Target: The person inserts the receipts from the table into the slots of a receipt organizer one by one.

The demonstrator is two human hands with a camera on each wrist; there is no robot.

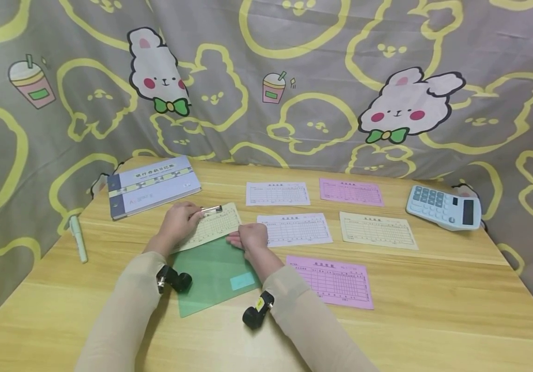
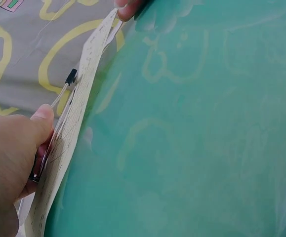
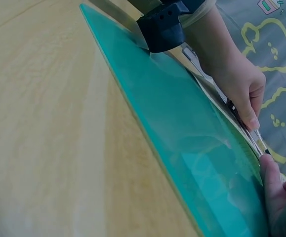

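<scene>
In the head view, my left hand (image 1: 180, 222) is at the top of a green clipboard (image 1: 210, 274), pinching its metal clip (image 1: 212, 209) between thumb and fingers. A cream printed slip (image 1: 217, 226) lies along the board's upper edge, under the clip. My right hand (image 1: 253, 237) pinches this slip by its right end. The left wrist view has the left thumb on the wire lever of the clip (image 2: 71, 79), close against the slip (image 2: 66, 143). From the right wrist, both hands show at the board's far edge; the right hand (image 3: 276, 190) is partly cut off.
Printed slips lie to the right: white (image 1: 278, 194), pink (image 1: 351, 192), cream (image 1: 378, 230) and a nearer pink one (image 1: 341, 284). A pale blue calculator (image 1: 443, 207) sits at the right. On the left are a blue account book (image 1: 155, 186) and a light green pen (image 1: 78, 238).
</scene>
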